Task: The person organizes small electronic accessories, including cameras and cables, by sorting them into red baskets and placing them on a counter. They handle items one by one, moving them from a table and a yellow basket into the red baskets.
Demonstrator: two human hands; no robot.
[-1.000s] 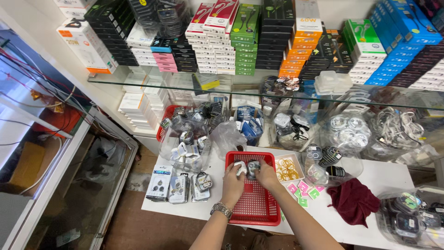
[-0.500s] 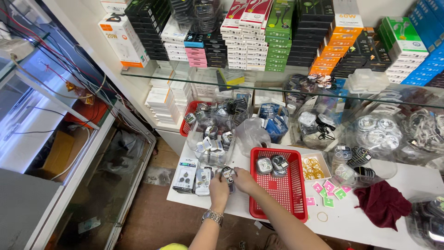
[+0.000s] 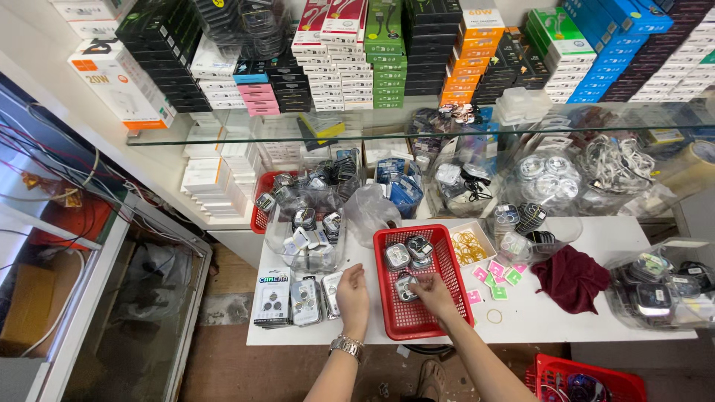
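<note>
Head view: just below the centre of the frame, the left hand point(image 3: 353, 299) lies palm down on the white table point(image 3: 566, 316), a metal watch point(image 3: 347, 345) on its wrist. Its fingers are together and slightly curled, their tips touching the rightmost pack in a row of flat packets point(image 3: 298, 299) to the left of the hand; whether they pinch it I cannot tell.

The right hand point(image 3: 434, 292) reaches into the red basket point(image 3: 456, 279) at centre frame. Its fingers are a little apart, thumb and forefinger closing on a small clear packet point(image 3: 406, 286) that lies on the basket floor. Two more such packets point(image 3: 409, 251) sit at the basket's far end (higher in the frame).

Right of the basket lie pink and green tags point(image 3: 497, 271), a small box of yellow rubber bands point(image 3: 470, 245) and a dark red cloth point(image 3: 570, 277). Stacked coloured boxes point(image 3: 387, 52) fill the glass shelf across the top.
</note>
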